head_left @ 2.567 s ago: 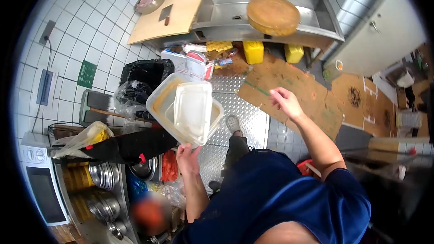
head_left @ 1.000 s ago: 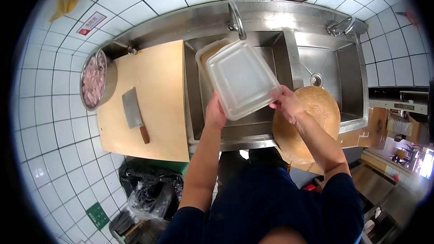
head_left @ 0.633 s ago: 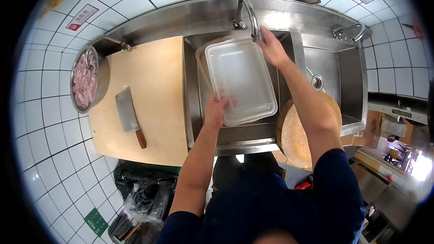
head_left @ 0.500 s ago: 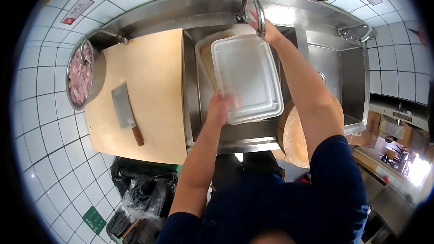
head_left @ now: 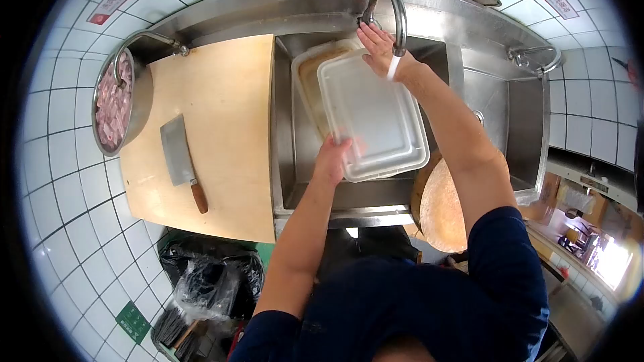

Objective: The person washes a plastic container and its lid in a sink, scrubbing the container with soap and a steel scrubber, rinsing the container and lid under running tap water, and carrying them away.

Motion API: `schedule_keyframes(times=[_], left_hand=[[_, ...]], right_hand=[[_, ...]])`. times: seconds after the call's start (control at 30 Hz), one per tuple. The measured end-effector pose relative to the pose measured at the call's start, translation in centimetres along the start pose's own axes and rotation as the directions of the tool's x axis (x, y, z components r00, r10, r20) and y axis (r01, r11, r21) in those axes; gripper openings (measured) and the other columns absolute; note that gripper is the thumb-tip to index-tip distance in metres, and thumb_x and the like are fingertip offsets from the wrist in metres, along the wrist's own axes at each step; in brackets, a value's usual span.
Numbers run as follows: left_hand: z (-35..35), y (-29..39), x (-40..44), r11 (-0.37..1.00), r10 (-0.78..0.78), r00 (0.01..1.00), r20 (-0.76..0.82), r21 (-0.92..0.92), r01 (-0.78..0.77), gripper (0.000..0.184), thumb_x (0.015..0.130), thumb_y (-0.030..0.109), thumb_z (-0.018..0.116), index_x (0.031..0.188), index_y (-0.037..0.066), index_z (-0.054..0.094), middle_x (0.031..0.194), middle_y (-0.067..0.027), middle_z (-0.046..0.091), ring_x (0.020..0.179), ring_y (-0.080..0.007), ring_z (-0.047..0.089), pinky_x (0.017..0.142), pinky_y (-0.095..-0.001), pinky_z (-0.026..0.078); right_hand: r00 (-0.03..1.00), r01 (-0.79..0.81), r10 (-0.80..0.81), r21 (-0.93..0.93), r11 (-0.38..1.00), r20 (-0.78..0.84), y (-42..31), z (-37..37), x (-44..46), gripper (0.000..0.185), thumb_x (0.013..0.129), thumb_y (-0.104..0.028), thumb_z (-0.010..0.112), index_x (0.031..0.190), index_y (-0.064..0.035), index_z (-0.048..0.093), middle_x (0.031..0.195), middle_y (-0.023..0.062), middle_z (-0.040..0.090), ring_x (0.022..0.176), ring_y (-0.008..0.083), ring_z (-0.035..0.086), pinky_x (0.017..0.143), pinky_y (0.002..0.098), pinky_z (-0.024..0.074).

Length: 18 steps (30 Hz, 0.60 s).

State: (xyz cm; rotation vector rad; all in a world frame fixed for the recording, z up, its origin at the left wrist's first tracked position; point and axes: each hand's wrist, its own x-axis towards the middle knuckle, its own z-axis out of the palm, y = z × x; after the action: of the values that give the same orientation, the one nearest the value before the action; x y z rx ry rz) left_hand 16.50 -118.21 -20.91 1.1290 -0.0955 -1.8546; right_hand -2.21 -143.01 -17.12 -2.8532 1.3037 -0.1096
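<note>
My left hand (head_left: 333, 159) grips the near left edge of a translucent rectangular plastic lid (head_left: 376, 114), its fingers showing faintly through from below. The lid is held over the sink basin (head_left: 287, 161). Partly covered by it is another shallow plastic lid or tray (head_left: 310, 80), which looks brownish. My right hand (head_left: 384, 47) is stretched out flat near the base of the curved faucet (head_left: 400, 20), above the far edge of the lid. A white stream (head_left: 394, 68), apparently water, runs from the spout across my right wrist.
Left of the sink, a cleaver (head_left: 178, 154) lies on a wooden board (head_left: 228, 107). Behind it stands a metal bowl (head_left: 139, 104) of cut raw meat (head_left: 113, 104). A round chopping block (head_left: 443, 204) is by my right arm. A second basin (head_left: 493, 100) lies to the right.
Water now runs from the spout. My right hand has opened out from the faucet's base, fingers extended. My left hand still holds the lid, almost in the same place.
</note>
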Motion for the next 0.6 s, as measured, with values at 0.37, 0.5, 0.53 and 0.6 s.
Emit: schedule_keyframes(times=[0.37, 0.5, 0.53, 0.6], left_hand=[[0.7, -0.4, 2.2, 0.999, -0.003, 1.000, 0.023, 0.045, 0.002, 0.023, 0.103, 0.014, 0.053, 0.123, 0.003, 0.052, 0.102, -0.0108, 0.066, 0.095, -0.0262, 0.068, 0.083, -0.0425, 0.059], [0.0, -2.1, 5.7, 0.942, 0.031, 0.986, -0.166, 0.336, 0.027, 0.032, 0.103, 0.029, 0.055, 0.122, 0.003, 0.053, 0.095, -0.0082, 0.065, 0.086, -0.0217, 0.065, 0.073, -0.0398, 0.057], [-0.1, -2.3, 6.5, 0.939, 0.044, 0.986, -0.159, 0.344, 0.014, 0.033, 0.103, 0.031, 0.056, 0.121, 0.004, 0.054, 0.096, -0.0079, 0.064, 0.085, -0.0210, 0.064, 0.072, -0.0394, 0.056], [0.5, -2.2, 7.2, 0.929, 0.064, 0.983, -0.171, 0.370, 0.004, 0.033, 0.102, 0.031, 0.056, 0.122, 0.004, 0.054, 0.099, -0.0078, 0.064, 0.085, -0.0205, 0.064, 0.070, -0.0392, 0.056]], right_hand=[[0.636, -0.696, 0.581, 0.702, 0.148, 0.508, -1.8, -5.8, -9.8, 0.043, 0.095, -0.018, 0.064, 0.132, 0.0026, 0.055, 0.114, 0.0131, 0.065, 0.101, 0.0194, 0.063, 0.090, 0.0324, 0.0510], [0.716, -0.550, 0.529, 0.834, 0.025, 0.456, -2.8, -7.1, -11.2, 0.030, 0.095, -0.009, 0.061, 0.123, 0.0026, 0.061, 0.099, 0.0029, 0.067, 0.087, 0.0095, 0.060, 0.081, 0.0270, 0.0511], [0.728, -0.518, 0.536, 0.855, 0.022, 0.427, -3.0, -7.0, -11.3, 0.029, 0.095, -0.009, 0.061, 0.122, 0.0024, 0.062, 0.098, 0.0025, 0.066, 0.086, 0.0096, 0.060, 0.080, 0.0270, 0.0509], [0.751, -0.451, 0.550, 0.892, 0.022, 0.365, -3.1, -6.6, -11.4, 0.026, 0.096, -0.008, 0.060, 0.120, 0.0019, 0.063, 0.097, 0.0017, 0.066, 0.084, 0.0098, 0.060, 0.078, 0.0269, 0.0505]])
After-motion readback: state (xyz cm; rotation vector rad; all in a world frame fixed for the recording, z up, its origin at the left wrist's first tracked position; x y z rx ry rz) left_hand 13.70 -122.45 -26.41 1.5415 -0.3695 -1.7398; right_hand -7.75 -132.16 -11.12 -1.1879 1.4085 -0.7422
